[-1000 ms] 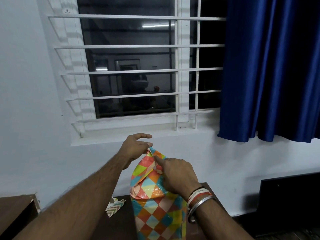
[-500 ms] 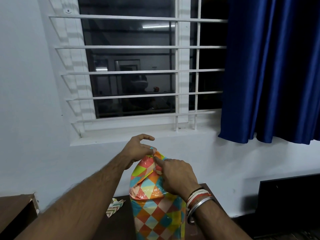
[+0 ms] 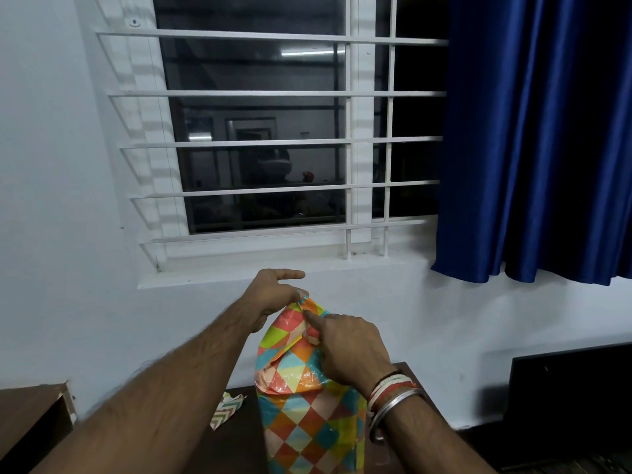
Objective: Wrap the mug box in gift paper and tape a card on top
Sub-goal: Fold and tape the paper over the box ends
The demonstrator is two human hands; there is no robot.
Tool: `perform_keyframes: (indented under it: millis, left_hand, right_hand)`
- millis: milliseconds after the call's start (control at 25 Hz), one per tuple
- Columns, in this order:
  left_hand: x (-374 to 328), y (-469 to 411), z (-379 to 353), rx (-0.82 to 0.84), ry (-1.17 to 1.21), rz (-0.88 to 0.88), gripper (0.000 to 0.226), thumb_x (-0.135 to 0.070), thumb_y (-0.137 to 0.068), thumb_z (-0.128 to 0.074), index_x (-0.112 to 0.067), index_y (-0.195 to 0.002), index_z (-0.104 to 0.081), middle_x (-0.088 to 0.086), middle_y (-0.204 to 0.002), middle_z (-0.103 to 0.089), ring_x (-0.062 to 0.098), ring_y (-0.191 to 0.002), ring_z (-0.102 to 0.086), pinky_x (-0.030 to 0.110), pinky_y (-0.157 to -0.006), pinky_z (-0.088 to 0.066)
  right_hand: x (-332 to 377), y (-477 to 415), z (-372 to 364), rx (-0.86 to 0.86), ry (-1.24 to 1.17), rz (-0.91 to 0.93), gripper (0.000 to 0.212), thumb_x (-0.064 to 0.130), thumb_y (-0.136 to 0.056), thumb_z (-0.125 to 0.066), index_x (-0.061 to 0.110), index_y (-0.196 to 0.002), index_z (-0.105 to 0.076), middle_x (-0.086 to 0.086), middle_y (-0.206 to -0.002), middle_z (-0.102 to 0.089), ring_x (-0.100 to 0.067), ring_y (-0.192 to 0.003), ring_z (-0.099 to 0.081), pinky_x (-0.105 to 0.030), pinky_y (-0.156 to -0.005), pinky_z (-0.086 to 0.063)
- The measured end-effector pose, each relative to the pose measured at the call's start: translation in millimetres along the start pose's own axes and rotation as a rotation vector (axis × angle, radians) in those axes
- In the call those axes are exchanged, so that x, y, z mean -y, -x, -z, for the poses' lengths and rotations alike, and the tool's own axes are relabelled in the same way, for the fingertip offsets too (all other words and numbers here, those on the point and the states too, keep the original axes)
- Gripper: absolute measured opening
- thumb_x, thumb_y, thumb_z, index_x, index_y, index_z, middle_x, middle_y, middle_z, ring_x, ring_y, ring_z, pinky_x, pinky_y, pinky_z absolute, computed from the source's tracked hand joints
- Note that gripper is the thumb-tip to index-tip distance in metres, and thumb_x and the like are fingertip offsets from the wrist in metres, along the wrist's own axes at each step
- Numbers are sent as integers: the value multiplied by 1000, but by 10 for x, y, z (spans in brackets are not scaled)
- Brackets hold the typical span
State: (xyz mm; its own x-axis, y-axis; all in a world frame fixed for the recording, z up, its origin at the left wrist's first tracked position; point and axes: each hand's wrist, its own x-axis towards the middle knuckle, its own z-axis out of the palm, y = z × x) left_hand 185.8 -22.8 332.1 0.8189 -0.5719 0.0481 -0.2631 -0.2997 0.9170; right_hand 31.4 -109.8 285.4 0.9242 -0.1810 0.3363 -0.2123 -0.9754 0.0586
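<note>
**Parcel upright on table, both hands at the paper peak**

Nearest: the right wrist carries a metal bangle (image 3: 393, 410) and thread bands. The parcel stands upright on the dark wooden table (image 3: 236, 443), bottom centre of the view. Gift paper (image 3: 307, 429) in orange, teal and yellow diamonds covers every visible side, and the mug box is hidden under it. The paper's upper end is gathered into a crumpled peak.

Right hand (image 3: 349, 347): index finger laid straight on the near face of the peak, pressing. The other fingers curl over the far side, so the paper is held between them.

Left hand (image 3: 273, 295): thumb and one finger pinch the very tip of the peak in a narrow grip. The index finger is stretched out free above.

A chevron-print paper scrap (image 3: 227, 407) lies on the table left of the parcel, apart from it. A brown cabinet (image 3: 30, 415) sits at the far left.

Behind: a pale wall (image 3: 61, 200), a barred window (image 3: 273, 131) with dark glass, and a blue curtain (image 3: 533, 138) covering its right side.
</note>
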Motion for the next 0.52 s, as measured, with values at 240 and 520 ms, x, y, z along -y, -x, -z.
perform_keyframes:
  millis: [240,520]
  left_hand:
    - [91,106,81,66,46,-58,29,-18,-102,-63,-32,-127,-66,-2,-126,-67,18,-113,-63,39,-97,-50]
    - [309,133,77,59,72,-95,38,-19,-93,-76,-34,-127,-69,6,-125,-73,23,-96,-76,38,-81,-65]
  right_hand:
    - [1,-5,-25,-4,5,2,76,41,-100,-60,34,-162,-17,-7,-135,-61,-29,-115,-63,-40,-96,-55]
    - [-16,14,-28,-19,-12,-2,73,39,-100,-60,35,-161,-20,-6,-131,-62,-28,-113,-63,-39,-95,-54]
